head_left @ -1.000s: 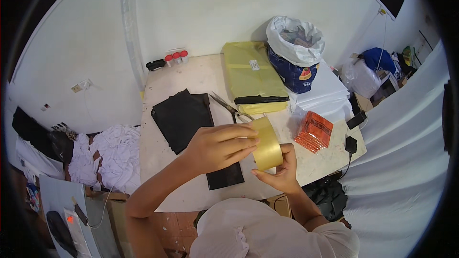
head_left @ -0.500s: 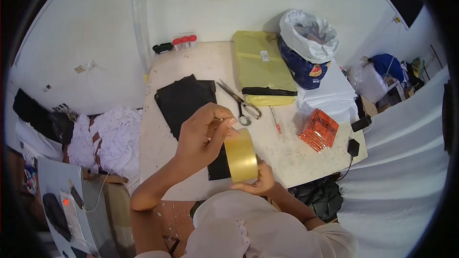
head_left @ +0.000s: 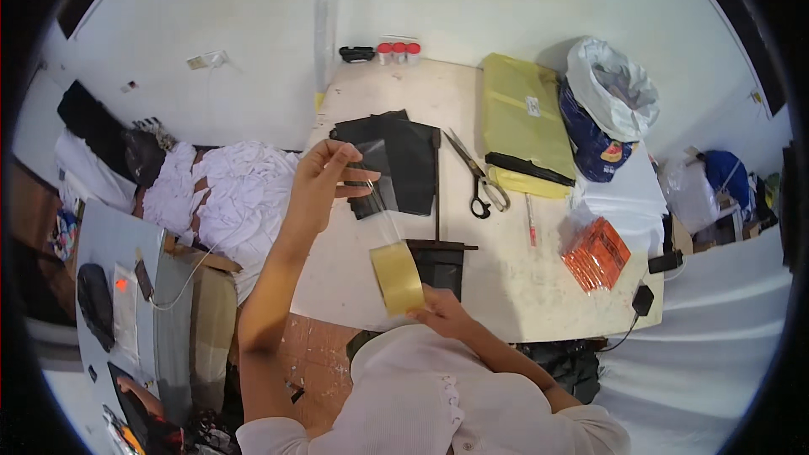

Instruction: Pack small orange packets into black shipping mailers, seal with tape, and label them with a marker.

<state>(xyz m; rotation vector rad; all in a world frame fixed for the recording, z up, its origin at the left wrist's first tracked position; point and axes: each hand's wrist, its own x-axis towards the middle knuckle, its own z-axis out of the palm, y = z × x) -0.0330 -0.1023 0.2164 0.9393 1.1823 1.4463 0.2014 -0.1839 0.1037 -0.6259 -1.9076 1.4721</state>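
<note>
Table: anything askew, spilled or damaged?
Nothing spilled or broken that I can see. The left hand holds a clear strip of tape stretched up from the tape roll in the right hand. Scissors lie open on the table, beside the black sheets.

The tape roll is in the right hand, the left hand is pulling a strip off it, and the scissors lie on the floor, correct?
Not quite: the head view shows the scissors on the table. The tape roll is in the right hand, and the left hand pulls the strip.
</note>
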